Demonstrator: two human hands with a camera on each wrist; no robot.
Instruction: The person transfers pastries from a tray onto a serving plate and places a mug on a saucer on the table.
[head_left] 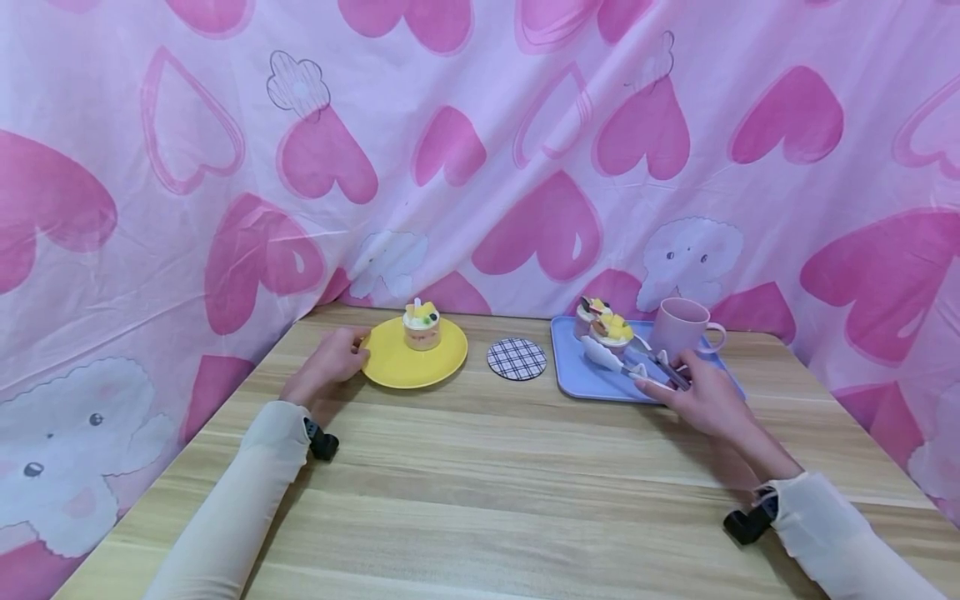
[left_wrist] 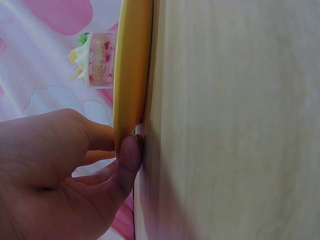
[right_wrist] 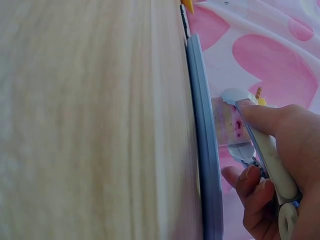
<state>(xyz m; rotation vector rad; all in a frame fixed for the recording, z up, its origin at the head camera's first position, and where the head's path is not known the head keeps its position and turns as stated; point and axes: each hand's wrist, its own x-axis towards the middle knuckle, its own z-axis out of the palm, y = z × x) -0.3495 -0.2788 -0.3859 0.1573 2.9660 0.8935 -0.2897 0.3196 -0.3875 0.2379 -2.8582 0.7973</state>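
My left hand [head_left: 337, 357] pinches the left rim of a yellow plate [head_left: 405, 375], thumb and fingers on either side of its edge in the left wrist view. A small fruit-topped dessert cup [head_left: 422, 327] stands upright on that plate. On the right, my right hand [head_left: 703, 393] grips a pair of tongs [head_left: 602, 355] with pale, scalloped tips. The tong tips straddle the nearer dessert cup [head_left: 612, 330] on a blue tray [head_left: 576, 385]. Layered cake [right_wrist: 232, 122] shows through its clear wall in the right wrist view. A second dessert cup [head_left: 588, 315] stands just behind, partly hidden.
A pink mug [head_left: 678, 327] stands at the tray's back right, close to the tongs and right hand. Between plate and tray lies a round checked coaster [head_left: 517, 359]. A heart-patterned curtain [head_left: 450, 150] hangs right behind the wooden table [head_left: 480, 475].
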